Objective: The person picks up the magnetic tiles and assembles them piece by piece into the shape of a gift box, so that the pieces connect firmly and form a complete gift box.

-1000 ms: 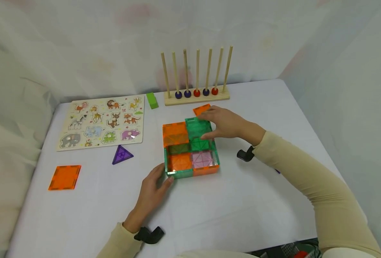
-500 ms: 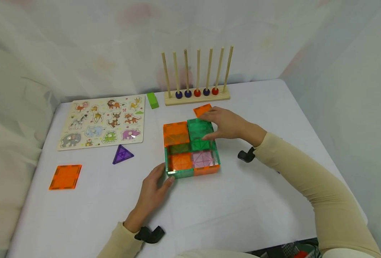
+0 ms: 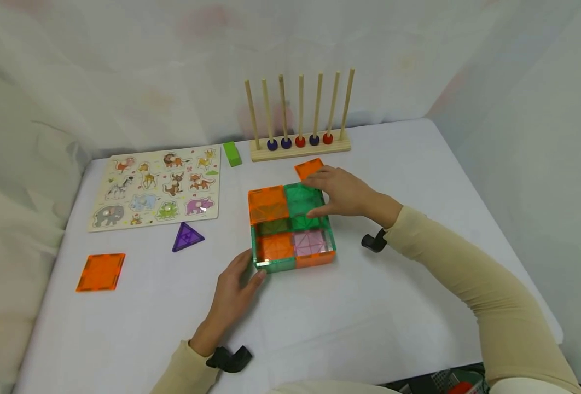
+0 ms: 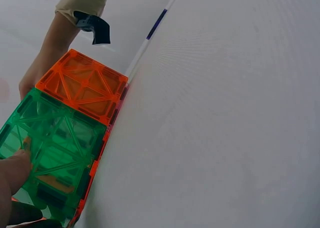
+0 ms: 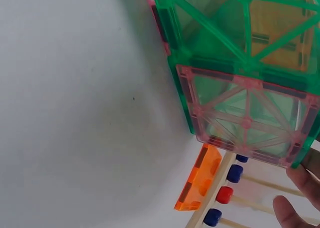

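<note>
A low box of see-through magnetic tiles (image 3: 282, 266) stands mid-table. An orange square tile (image 3: 268, 198) covers its back left quarter and a green square tile (image 3: 297, 194) its back right; the front half shows its orange and pink floor. My left hand (image 3: 231, 293) holds the front left corner, thumb on the green front wall (image 4: 62, 138), fingers along the left side. My right hand (image 3: 347, 192) spans the green top tile, thumb at its front edge and fingers at its back. In the right wrist view, fingertips (image 5: 297, 178) meet the top edge near a pink wall tile (image 5: 246, 123).
Behind the box lie a small orange tile (image 3: 308, 168) and a pegged wooden bead rack (image 3: 271, 155). To the left are an animal puzzle board (image 3: 182, 197), a green block (image 3: 232, 154), a purple triangle tile (image 3: 187, 237) and an orange square tile (image 3: 100, 272).
Both hands keep nearly the same places on the box. The right hand and the green top tile under it show only a very slight shift.
</note>
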{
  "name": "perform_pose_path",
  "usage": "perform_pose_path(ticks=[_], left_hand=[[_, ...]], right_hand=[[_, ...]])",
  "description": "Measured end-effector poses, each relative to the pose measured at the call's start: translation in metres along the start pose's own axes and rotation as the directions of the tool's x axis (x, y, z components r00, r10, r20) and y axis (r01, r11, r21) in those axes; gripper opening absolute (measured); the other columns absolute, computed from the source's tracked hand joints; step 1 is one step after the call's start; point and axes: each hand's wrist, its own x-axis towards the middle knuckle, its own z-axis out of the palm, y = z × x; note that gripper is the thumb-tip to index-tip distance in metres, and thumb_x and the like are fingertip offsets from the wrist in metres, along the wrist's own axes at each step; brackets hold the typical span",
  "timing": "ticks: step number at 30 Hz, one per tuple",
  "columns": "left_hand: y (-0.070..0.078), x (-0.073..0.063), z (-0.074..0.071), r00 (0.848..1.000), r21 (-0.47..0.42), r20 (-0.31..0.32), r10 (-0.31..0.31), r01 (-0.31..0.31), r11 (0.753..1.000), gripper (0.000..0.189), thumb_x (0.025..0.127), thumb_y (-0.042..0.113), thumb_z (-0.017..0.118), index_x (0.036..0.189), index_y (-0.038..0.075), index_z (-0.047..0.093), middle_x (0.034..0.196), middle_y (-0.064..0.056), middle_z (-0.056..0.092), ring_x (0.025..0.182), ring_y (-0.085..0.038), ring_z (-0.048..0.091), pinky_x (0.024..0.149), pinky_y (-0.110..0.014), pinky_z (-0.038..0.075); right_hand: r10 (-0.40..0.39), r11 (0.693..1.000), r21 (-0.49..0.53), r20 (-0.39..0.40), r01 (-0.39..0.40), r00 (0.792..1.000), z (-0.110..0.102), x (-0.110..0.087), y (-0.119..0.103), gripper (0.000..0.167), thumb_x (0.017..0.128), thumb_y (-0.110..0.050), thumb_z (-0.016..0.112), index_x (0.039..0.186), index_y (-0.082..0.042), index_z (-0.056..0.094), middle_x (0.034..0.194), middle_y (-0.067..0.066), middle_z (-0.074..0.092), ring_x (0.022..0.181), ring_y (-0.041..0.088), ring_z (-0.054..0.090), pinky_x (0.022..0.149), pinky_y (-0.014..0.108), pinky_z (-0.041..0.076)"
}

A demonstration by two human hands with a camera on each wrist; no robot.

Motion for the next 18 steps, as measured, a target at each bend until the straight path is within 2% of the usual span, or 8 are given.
perform_pose_path(ticks=[8, 11, 18], left_hand=[[-0.002, -0.001, 0.000, 1.000, 0.020, -0.013, 0.006, -0.006, 1.000, 0.058, 0.093, 0.031, 0.063, 0.142, 0.004, 0.045, 0.142, -0.014, 0.050, 0.135, -0.032, 0.044, 0.111, -0.051, 0.034], [-0.002, -0.001, 0.000, 1.000, 0.022, -0.018, 0.017, -0.017, 1.000, 0.058, 0.093, 0.030, 0.063, 0.142, 0.003, 0.046, 0.142, -0.014, 0.050, 0.134, -0.032, 0.045, 0.111, -0.051, 0.034], [0.000, -0.001, 0.001, 0.999, 0.017, -0.022, 0.028, -0.028, 0.999, 0.058, 0.093, 0.030, 0.064, 0.141, 0.003, 0.046, 0.141, -0.015, 0.051, 0.133, -0.034, 0.046, 0.110, -0.052, 0.035]], right_hand=[[-0.020, 0.996, 0.086, 0.032, 0.018, 0.999, 0.009, 0.003, 0.002, 0.076, 0.087, -0.056, 0.061, 0.148, -0.017, 0.038, 0.151, 0.011, 0.037, 0.132, 0.031, 0.045, 0.110, 0.050, 0.037], [-0.047, 0.991, 0.131, 0.048, 0.040, 0.998, 0.011, 0.007, 0.000, 0.076, 0.089, -0.054, 0.060, 0.150, -0.017, 0.032, 0.155, 0.010, 0.031, 0.136, 0.031, 0.041, 0.112, 0.050, 0.035], [-0.033, 0.993, 0.117, 0.061, 0.026, 0.998, 0.011, 0.014, -0.008, 0.083, 0.086, -0.060, 0.059, 0.151, -0.018, 0.030, 0.152, 0.009, 0.037, 0.139, 0.028, 0.037, 0.114, 0.047, 0.033]])
